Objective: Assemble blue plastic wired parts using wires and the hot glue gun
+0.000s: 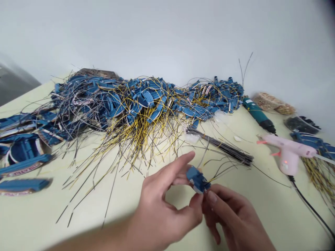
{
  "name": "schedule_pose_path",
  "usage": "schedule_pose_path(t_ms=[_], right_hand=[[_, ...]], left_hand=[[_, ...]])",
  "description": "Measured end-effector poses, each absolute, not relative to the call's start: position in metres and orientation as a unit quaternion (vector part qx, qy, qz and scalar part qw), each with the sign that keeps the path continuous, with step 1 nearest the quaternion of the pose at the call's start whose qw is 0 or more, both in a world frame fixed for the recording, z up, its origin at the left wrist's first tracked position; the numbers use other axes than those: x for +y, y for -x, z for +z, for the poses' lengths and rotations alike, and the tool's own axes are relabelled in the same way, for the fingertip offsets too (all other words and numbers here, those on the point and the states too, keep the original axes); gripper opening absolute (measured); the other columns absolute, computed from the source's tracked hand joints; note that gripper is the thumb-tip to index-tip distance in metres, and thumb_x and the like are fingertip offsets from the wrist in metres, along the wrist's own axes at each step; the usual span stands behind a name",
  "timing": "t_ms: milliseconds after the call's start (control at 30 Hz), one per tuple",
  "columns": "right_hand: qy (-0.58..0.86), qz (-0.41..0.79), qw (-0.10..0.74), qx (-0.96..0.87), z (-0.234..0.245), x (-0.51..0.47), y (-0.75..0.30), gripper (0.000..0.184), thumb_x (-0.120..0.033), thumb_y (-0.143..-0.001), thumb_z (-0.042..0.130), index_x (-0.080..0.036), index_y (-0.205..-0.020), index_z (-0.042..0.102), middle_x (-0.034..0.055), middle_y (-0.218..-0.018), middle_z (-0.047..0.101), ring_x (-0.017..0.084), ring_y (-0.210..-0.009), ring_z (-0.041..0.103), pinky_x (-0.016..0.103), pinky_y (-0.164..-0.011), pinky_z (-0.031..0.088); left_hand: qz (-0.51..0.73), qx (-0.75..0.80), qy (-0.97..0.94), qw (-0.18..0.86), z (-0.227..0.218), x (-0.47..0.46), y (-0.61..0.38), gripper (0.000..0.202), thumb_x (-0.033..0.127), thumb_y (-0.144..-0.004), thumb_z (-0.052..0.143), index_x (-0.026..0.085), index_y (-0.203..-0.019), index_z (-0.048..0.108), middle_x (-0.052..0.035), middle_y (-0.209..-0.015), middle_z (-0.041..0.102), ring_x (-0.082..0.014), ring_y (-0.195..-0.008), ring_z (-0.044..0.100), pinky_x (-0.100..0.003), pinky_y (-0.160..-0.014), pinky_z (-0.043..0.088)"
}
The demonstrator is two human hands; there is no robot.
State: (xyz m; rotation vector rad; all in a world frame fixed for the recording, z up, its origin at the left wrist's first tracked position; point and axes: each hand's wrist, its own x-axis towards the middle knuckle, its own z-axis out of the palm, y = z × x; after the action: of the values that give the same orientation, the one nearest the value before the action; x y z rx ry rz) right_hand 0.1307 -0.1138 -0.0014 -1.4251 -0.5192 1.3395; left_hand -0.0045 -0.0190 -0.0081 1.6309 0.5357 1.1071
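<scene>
- Whole table point(39, 216) first: the work is down at the near side, and my guess at the step in hand is fiddling with one small wired piece, maybe seating or checking its wires
- Biggest thing on it is a messy heap of blue parts point(146, 97) along the back, with yellow and dark wires point(141, 129) fanning towards the person — some ends reach close to the left hand, so snagging looks like the main risk
- Hands: the left hand point(158, 202) pinches the piece between thumb and fingers, index finger stretched away; the right hand point(232, 212) has thumb and fingertips nipped together on its lower corner, exact grip hard to tell
- Pink glue gun point(290, 148) sits off to the right, red light lit so I'd treat it as hot; nozzle faces the dark bundle, black cord point(309, 202) runs to the near right
- Green power tool point(258, 113) lies behind the gun, well apart from the hands
- Bundle of dark wires point(222, 144) lies just beyond the right hand, a stray strand trailing towards the cord
- Small blue part point(196, 178) is up between both hands, over the table — the next move calls for a steady left pinch and light right fingertips
- Thin wires point(222, 170) spring off it above the right hand, easy to catch
</scene>
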Motion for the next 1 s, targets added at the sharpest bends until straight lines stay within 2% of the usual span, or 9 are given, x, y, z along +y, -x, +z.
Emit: schedule_pose_path(t_ms=[333,500,633,767,1000], right_hand=[[0.647,0.532,0.492,-0.237,0.002,-0.113,-0.135,0.036,-0.053,-0.079,0.073,-0.018,-0.072,0.075,0.0016,-0.062,0.063,0.005,-0.044,0.044,0.015,-0.037,0.032],[0.676,0.491,0.474,-0.278,0.005,-0.111,-0.134,0.029,-0.048,-0.08,0.072,-0.02,-0.071,0.075,0.0001,-0.06,0.061,0.005,-0.044,0.039,0.017,-0.038,0.027],[0.689,0.476,0.464,-0.291,0.009,-0.11,-0.135,0.032,-0.05,-0.08,0.07,-0.021,-0.067,0.073,-0.0013,-0.055,0.056,0.006,-0.044,0.036,0.018,-0.038,0.025],[0.69,0.476,0.461,-0.291,0.008,-0.109,-0.136,0.033,-0.048,-0.08,0.069,-0.02,-0.064,0.071,-0.0025,-0.052,0.051,0.006,-0.044,0.035,0.019,-0.039,0.025],[0.694,0.463,0.511,-0.208,0.018,-0.103,-0.123,0.026,-0.036,-0.067,0.076,-0.018,-0.053,0.064,-0.005,-0.047,0.045,0.005,-0.044,0.029,0.019,-0.04,0.016]], left_hand=[[0.518,0.171,-0.715,0.438,-0.007,-0.017,0.005,0.074,-0.004,-0.067,0.068,0.014,-0.137,0.052,-0.0054,-0.103,0.072,-0.0155,-0.087,0.071,-0.024,-0.088,0.06],[0.542,0.163,-0.716,0.41,0.0,-0.016,0.003,0.067,-0.005,-0.068,0.066,0.012,-0.132,0.056,-0.0052,-0.102,0.072,-0.0122,-0.081,0.071,-0.018,-0.081,0.061],[0.544,0.157,-0.734,0.377,0.002,-0.015,0.005,0.063,-0.005,-0.066,0.068,0.01,-0.127,0.059,-0.0038,-0.099,0.073,-0.01,-0.078,0.071,-0.014,-0.076,0.06],[0.551,0.155,-0.741,0.351,0.001,-0.015,0.006,0.061,-0.003,-0.064,0.069,0.012,-0.123,0.062,-0.0023,-0.098,0.073,-0.0105,-0.077,0.07,-0.014,-0.073,0.061],[0.547,0.165,-0.751,0.331,0.004,-0.016,0.007,0.058,-0.002,-0.064,0.068,0.013,-0.12,0.064,-0.002,-0.097,0.073,-0.0115,-0.075,0.071,-0.014,-0.07,0.062]])
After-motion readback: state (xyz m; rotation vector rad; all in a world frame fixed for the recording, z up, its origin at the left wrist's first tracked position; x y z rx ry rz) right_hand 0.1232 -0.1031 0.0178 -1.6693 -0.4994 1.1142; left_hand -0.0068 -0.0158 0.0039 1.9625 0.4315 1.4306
